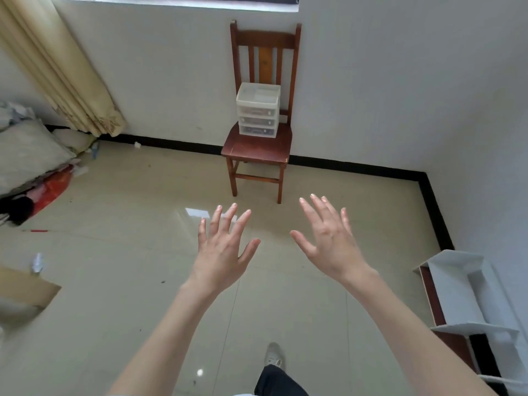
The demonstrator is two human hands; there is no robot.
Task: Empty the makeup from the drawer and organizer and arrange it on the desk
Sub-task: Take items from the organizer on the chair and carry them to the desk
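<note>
Ahead, organizer (258,113) on chair (261,144), contents unclear; both hands' fingers (217,217) spread, empty.

Beyond the hands: translucent, smooth plastic organizer (258,113) on a dark varnished wood chair (258,144); glossy, reflective tile floor (120,252) below them; matt painted wall (171,75); cloth curtain (61,72) far left.

Spread hands (225,247) before organizer (257,113)

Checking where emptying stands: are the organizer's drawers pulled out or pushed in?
Pushed in: all three drawer fronts of the organizer sit flush on the chair.
</note>
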